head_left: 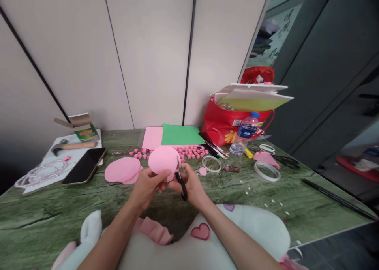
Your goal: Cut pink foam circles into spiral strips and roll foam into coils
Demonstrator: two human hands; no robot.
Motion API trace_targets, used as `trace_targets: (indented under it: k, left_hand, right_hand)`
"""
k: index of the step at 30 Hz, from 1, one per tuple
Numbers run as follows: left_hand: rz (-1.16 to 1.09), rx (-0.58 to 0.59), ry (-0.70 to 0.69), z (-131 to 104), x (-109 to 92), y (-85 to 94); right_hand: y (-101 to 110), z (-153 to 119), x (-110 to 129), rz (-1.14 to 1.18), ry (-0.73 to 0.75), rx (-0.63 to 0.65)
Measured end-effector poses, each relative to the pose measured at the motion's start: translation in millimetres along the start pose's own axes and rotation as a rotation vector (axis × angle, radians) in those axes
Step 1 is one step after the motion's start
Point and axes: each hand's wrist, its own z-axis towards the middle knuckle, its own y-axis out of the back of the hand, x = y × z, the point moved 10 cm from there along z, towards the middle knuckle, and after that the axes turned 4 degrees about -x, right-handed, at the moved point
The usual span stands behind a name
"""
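Between my hands, above the table, is a pink paper circle [164, 159]. My left hand [151, 185] pinches its lower edge, thumb on top. In my right hand [191, 184] is a pair of scissors [181, 182] with black handles, fingers wrapped around the grips. The blades point up and lie against the right edge of the circle. A stack of pink paper circles [122, 170] rests on the table just left of my hands. Behind the held circle lie many small pink heart-shaped beads [194, 152], partly hidden by it.
Green paper [182, 135] and pink paper [152, 137] lie at the back. A phone [85, 166], hammer [75, 145] and bead strand [44, 173] are left. To the right stand a red bag [219, 124] and water bottle [245, 134], near tape rolls [267, 171]. A plush [251, 226] is in front.
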Motion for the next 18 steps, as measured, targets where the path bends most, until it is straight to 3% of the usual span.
trace_targets:
  k: [18]
  left_hand:
    - [-0.034,-0.025,-0.054,0.7,-6.0,2.2]
  right_hand:
    - [0.9,-0.5,2.5,-0.019,-0.012,-0.022]
